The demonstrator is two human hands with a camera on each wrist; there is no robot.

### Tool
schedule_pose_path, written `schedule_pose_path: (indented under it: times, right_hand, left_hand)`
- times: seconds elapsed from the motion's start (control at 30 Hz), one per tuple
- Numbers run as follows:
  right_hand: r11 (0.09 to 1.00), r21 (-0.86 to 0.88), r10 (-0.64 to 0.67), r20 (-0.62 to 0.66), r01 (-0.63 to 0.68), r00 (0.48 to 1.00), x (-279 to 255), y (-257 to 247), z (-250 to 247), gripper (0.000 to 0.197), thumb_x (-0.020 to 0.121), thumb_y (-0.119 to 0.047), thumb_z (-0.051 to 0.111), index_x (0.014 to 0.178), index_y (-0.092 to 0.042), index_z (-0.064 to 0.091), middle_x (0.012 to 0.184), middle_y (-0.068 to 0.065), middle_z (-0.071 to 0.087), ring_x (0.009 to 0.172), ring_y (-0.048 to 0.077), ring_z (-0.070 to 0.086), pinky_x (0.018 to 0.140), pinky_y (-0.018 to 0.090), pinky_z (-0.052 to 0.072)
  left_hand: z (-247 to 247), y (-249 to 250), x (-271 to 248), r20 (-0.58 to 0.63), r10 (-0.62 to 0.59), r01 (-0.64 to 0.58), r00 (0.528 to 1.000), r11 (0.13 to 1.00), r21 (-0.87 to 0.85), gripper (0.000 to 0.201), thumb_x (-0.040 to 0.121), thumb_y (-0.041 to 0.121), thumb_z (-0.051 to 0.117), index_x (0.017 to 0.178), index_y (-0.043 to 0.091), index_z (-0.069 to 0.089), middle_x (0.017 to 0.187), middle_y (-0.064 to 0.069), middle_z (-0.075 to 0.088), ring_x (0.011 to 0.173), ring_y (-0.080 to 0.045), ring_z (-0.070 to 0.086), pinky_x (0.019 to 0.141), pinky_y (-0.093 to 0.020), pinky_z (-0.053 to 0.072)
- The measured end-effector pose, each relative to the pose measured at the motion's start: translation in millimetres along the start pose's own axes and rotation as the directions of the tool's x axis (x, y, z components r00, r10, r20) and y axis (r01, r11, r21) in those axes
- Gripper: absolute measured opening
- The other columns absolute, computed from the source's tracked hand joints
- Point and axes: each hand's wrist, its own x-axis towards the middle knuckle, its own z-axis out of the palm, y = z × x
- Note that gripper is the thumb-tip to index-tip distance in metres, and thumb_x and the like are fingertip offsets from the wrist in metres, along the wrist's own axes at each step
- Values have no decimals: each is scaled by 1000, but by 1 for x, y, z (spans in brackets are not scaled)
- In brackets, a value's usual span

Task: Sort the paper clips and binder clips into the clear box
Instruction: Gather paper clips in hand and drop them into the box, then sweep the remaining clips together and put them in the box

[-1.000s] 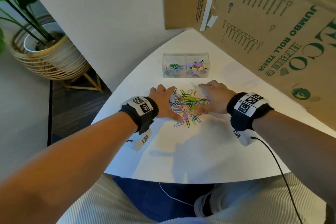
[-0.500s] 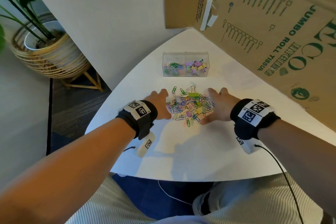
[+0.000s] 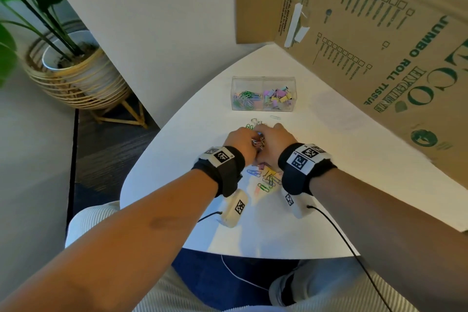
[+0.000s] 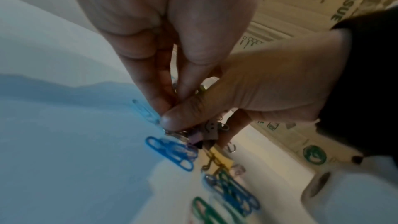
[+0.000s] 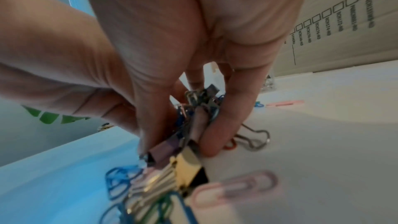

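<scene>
Nearest to us, a few loose paper clips point(image 3: 263, 181) lie on the white table point(image 3: 253, 230) between our wrists, blue and green ones among them, with a yellow binder clip point(image 4: 219, 160) beside them. A pink paper clip point(image 5: 234, 187) lies close under our right wrist.

Just beyond, our two hands meet over the pile. Our left hand point(image 3: 239, 143) and right hand point(image 3: 274, 143) are cupped against each other, fingers curled inward, squeezing a bunch of clips point(image 3: 258, 144) between them. The left wrist view shows our left fingers pressed together and pointing down at the table, with the right thumb point(image 4: 193, 113) lying across their tips; a small binder clip with a face printed on it point(image 4: 210, 128) hangs just under that thumb. The right wrist view shows our right fingers point(image 5: 224, 135) closed round a tangle of binder clips and blue paper clips.

A little farther on, several more clips point(image 3: 254, 123) lie on the table past our fingertips, and one pale clip point(image 3: 275, 117) lies apart from them.

Beyond those stands the clear box point(image 3: 263, 83), two compartments side by side: paper clips in the left one, binder clips in the right.

A large cardboard box point(image 3: 379, 45) stands along the right side, and a potted plant point(image 3: 73, 71) stands on the floor to the far left.
</scene>
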Motion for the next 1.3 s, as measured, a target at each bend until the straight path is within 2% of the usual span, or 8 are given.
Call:
schedule_pose_path:
  times: [0.2, 0.47, 0.6, 0.77, 0.83, 1.0, 1.2, 1.3]
  right_hand:
    - [985, 171, 10, -173, 21, 985, 4, 5, 6, 14, 75, -10, 69, 87, -16, 69, 83, 5, 69, 81, 25, 63, 68, 26, 46]
    - [782, 623, 167, -193, -11, 967, 2, 19, 5, 13, 77, -2, 77, 79, -15, 74, 82, 6, 66, 53, 25, 69, 50, 30, 56]
    - [651, 758, 253, -167, -40, 953, -2, 28, -6, 15, 72, 0, 81, 77, -13, 75, 84, 11, 67, 60, 29, 67, 54, 35, 59]
    - [659, 752, 175, -182, 22, 967, -19, 30, -24, 13, 75, -3, 81, 81, -12, 75, 72, 5, 61, 61, 26, 65, 59, 44, 61]
    - [671, 738, 111, -190, 67, 976, -27, 24, -29, 13, 74, -4, 81, 82, -12, 75, 70, 3, 60, 62, 26, 66, 64, 45, 61]
    - [741, 641, -33, -265, 202, 964, -48, -4, -32, 11, 75, -11, 82, 82, -18, 76, 67, -4, 64, 52, 7, 59, 58, 26, 53]
    - [927, 216, -254, -244, 308, 936, -61, -22, -20, 19, 83, -21, 72, 100, -27, 73, 98, -8, 68, 85, 9, 61, 79, 20, 43]
    - [925, 67, -355, -197, 373, 914, -62, -26, -22, 31, 87, -25, 67, 118, -29, 68, 116, -2, 68, 104, 15, 60, 88, 23, 43]
  left_hand:
    - [0, -1, -11, -47, 61, -73, 997, 939, -336, 43, 87, -4, 44, 116, 18, 69, 114, -5, 68, 98, -18, 60, 84, -20, 44]
    - [11, -25, -17, -164, -79, -37, 983, 797, -603, 38, 88, -6, 45, 109, 17, 66, 117, -5, 64, 108, -19, 59, 99, -34, 46]
    - [12, -34, -16, -106, -165, 11, 981, 585, -811, 28, 92, -2, 46, 108, 10, 66, 117, -15, 64, 95, -22, 58, 97, -39, 48]
    - [7, -23, -14, -82, -147, 6, 986, 520, -854, 21, 98, 16, 47, 113, 13, 61, 111, -8, 63, 101, -24, 60, 94, -36, 48]
    - [4, -13, -14, 5, -154, 66, 988, 392, -918, 29, 100, 26, 45, 121, 11, 57, 118, -11, 61, 105, -26, 59, 91, -34, 48]
    - [11, 7, -27, 330, 43, 330, 943, -249, -911, 51, 99, 49, 36, 125, 11, 55, 123, -15, 60, 106, -33, 60, 98, -49, 45]
    - [11, 14, -43, 329, 66, 313, 942, -527, -790, 30, 96, 36, 40, 93, 12, 58, 87, -15, 62, 89, -27, 58, 79, -37, 45]
    - [5, 9, -43, 272, 66, 263, 960, -539, -800, 37, 99, 33, 35, 105, 9, 62, 107, -16, 64, 97, -30, 57, 86, -39, 44]
